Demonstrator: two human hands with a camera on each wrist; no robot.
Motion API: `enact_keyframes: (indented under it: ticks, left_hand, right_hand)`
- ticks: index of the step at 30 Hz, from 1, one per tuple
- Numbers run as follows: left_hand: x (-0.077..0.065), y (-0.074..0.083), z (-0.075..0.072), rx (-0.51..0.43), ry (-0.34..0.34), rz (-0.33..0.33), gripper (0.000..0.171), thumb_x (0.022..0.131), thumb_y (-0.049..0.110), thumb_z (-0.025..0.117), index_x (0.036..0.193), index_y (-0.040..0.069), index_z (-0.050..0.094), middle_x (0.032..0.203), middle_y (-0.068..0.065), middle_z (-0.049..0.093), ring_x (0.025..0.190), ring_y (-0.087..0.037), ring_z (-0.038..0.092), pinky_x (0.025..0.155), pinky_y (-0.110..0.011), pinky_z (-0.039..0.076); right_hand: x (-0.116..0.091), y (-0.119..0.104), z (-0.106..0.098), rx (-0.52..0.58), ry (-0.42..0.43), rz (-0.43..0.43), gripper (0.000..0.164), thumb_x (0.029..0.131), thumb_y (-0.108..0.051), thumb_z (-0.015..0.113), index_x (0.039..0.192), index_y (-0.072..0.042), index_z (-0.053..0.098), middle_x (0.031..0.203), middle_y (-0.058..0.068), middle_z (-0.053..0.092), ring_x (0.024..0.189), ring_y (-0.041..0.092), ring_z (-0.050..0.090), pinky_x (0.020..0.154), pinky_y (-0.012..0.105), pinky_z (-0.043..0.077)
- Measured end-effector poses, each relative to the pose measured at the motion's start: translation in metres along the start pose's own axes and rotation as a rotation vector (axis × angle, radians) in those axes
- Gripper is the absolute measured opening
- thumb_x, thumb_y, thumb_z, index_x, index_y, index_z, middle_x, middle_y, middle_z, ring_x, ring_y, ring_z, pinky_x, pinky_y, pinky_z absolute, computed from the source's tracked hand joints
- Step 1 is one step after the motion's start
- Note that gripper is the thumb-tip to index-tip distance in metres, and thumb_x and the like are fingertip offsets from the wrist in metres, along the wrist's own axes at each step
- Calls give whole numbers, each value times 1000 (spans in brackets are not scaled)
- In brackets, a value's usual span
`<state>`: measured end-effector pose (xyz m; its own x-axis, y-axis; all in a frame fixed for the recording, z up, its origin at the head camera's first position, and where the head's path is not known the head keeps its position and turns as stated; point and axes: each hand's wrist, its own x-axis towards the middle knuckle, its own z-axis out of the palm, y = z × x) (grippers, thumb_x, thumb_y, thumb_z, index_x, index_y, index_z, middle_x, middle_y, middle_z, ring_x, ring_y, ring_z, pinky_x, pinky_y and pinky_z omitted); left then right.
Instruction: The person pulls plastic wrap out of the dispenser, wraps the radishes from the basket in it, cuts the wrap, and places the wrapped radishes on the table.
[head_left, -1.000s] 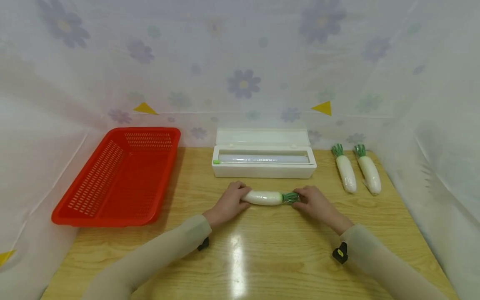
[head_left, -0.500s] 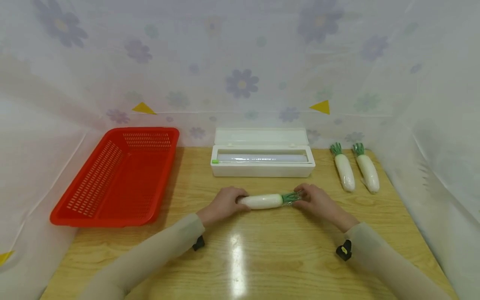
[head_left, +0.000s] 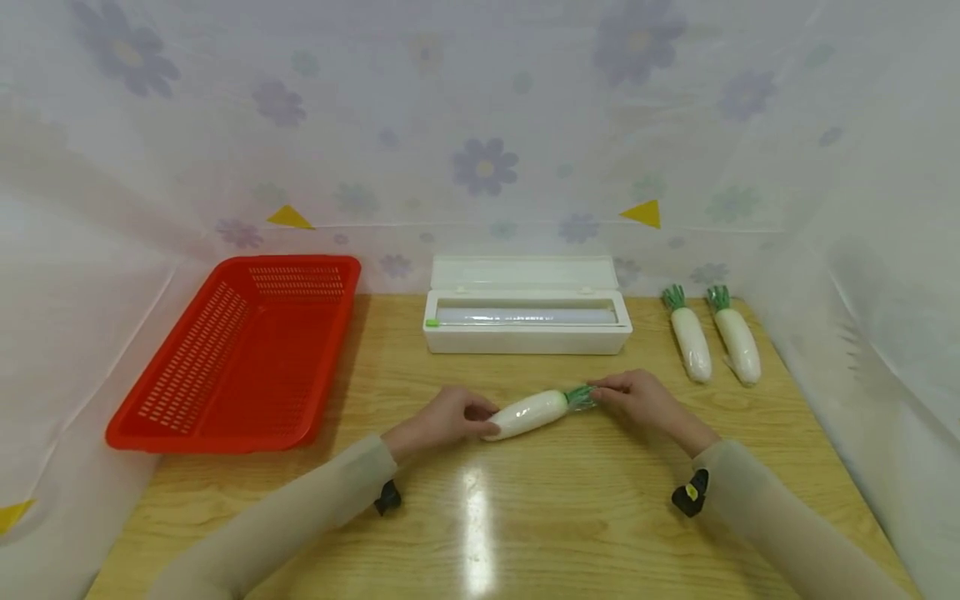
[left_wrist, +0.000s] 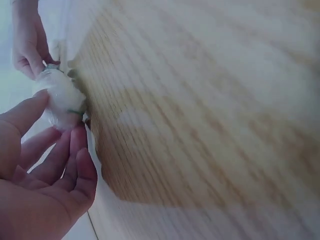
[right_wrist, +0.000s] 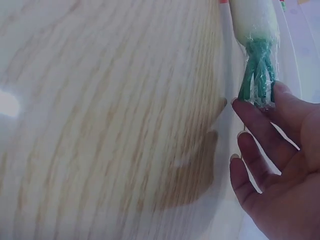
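Note:
A white radish with green leaf stubs lies slantwise between both hands, its leafy end to the right and farther back. Shiny clear film covers it, most plainly around the stubs in the right wrist view. My left hand holds the blunt end; the left wrist view shows thumb and fingers on opposite sides of the radish. At the leaf tips, my right hand pinches between thumb and forefinger, while the other fingers stand loosely bent beside them.
Behind the hands stands a white box, lid up, with a roll of film inside. A red basket sits at the left. Two more film-covered radishes, one beside the other, lie at the back right.
The radish has gone from nearly level to slanted, as its blunt end and my left hand came nearer the front edge. My right hand has stayed at the leaves, shifting slightly.

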<state>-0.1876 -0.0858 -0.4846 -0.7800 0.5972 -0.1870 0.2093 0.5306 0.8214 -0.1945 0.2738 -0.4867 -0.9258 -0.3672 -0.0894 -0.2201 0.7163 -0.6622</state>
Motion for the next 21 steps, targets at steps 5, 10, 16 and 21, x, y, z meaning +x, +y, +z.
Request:
enact_keyframes:
  ticks: [5,10,16,21]
  left_hand:
    - [-7,5,8,-72,-40,-13,36,91,18,83,120,0,75,107,-8,79,96,-12,73,83,-24,57]
    - [-14,16,22,-118,-64,-48,30,89,21,85,112,3,77,99,-4,79,90,-9,73,78,-23,57]
    - [-16,24,42,-118,-12,-86,26,85,26,88,100,7,78,88,3,78,80,-5,70,73,-23,56]
    - [-14,30,58,-125,24,-92,23,82,29,91,88,11,78,77,7,74,71,-4,67,66,-22,54]
  right_hand:
    - [5,-1,2,64,41,48,35,105,-29,64,126,-2,73,118,15,75,98,23,68,81,34,51]
    - [12,-5,6,50,81,59,32,106,-30,64,119,-4,76,115,12,75,103,27,68,86,42,53]
    - [17,-8,9,57,89,76,28,106,-24,63,116,-1,75,112,14,75,101,27,67,85,42,52]
    - [24,-11,14,72,128,59,28,105,-23,64,115,0,76,112,14,76,106,30,68,92,46,53]
